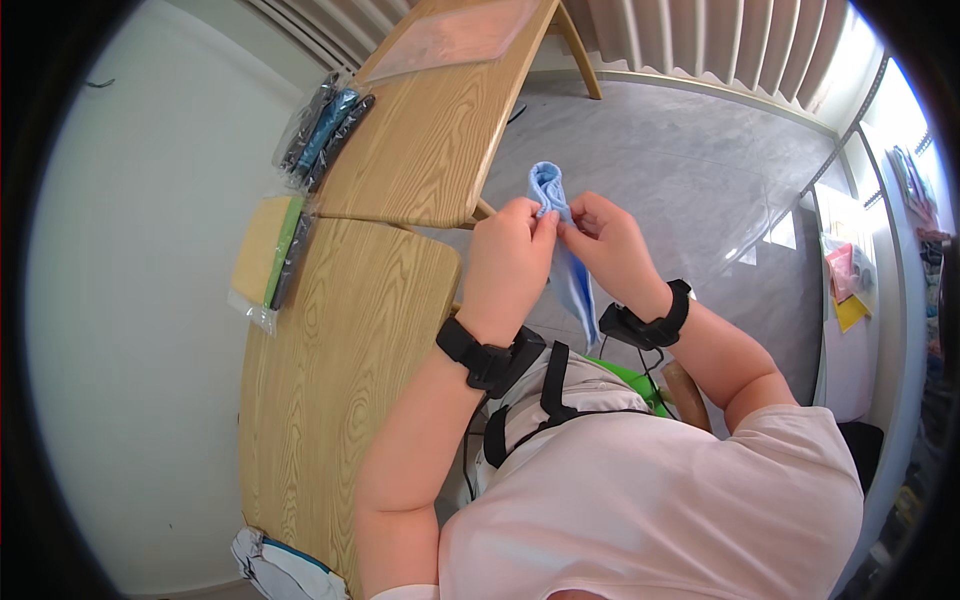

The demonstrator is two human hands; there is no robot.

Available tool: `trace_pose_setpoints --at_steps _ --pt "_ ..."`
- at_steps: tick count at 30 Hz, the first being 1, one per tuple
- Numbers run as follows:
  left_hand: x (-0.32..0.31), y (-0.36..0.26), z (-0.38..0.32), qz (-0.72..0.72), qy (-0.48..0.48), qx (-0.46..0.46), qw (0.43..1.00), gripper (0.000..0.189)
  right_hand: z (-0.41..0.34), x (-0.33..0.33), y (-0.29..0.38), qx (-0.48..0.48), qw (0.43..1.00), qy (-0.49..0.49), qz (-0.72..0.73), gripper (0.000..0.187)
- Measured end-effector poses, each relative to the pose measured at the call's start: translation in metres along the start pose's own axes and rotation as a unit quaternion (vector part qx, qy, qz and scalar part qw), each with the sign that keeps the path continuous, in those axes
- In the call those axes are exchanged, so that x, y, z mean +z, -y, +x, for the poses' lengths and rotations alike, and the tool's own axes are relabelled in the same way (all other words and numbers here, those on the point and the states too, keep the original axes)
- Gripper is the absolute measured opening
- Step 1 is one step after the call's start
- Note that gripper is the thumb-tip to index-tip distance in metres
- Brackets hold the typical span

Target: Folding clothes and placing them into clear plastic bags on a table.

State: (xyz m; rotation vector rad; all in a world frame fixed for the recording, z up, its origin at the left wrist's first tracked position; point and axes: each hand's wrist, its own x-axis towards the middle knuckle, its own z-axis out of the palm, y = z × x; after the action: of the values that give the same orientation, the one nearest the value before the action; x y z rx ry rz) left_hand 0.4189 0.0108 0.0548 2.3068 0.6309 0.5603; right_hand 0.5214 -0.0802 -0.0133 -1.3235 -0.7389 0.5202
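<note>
A light blue fabric piece (pixel 546 178) with a gathered, elastic-looking edge is held up in front of me, over the floor. Its top is folded into a loop, and a darker blue tail (pixel 577 289) hangs below my fingers. My left hand (pixel 510 259) pinches the bunched cloth from the left with thumb and fingers. On the other side my right hand (pixel 611 238) grips the same cloth, its thumb close to the left thumb. What lies inside the folds is hidden. Both wrists wear black straps with small devices.
Two wooden tables (pixel 330 337) stand on my left. Along the wall lie folded fabrics in clear bags (pixel 259 251) and more dark and teal bagged pieces (pixel 326 135). A clear pinkish sheet (pixel 454 41) covers the far tabletop. A white cloth item (pixel 289 566) rests at the near corner. Shelving (pixel 851 330) stands right.
</note>
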Motion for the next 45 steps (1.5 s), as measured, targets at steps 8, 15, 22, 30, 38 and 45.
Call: trace_pose_setpoints --at_steps 8,15,22,30,38,45 --pt "-0.004 -0.014 -0.005 -0.029 0.096 0.027 0.995 0.034 -0.007 -0.014 -0.001 -0.038 0.998 0.014 -0.037 0.017" --pt "-0.018 -0.009 0.007 0.073 -0.042 0.298 0.951 0.022 -0.007 -0.028 0.007 0.000 0.996 0.087 0.006 0.016" --pt "-0.032 -0.003 0.021 0.245 0.196 0.194 0.929 0.022 -0.008 -0.035 0.026 -0.088 0.987 0.128 -0.031 0.015" --pt "-0.065 -0.017 0.037 0.142 0.169 0.138 0.966 0.019 0.005 -0.092 -0.023 -0.061 0.974 0.157 -0.150 0.011" --pt "-0.119 -0.059 0.040 0.186 0.104 0.172 0.962 0.023 -0.012 -0.110 -0.127 0.113 0.981 0.146 -0.064 0.015" --pt "-0.168 -0.099 0.038 0.268 0.019 0.178 0.946 0.021 -0.013 -0.078 -0.190 0.031 0.970 0.159 -0.180 0.043"
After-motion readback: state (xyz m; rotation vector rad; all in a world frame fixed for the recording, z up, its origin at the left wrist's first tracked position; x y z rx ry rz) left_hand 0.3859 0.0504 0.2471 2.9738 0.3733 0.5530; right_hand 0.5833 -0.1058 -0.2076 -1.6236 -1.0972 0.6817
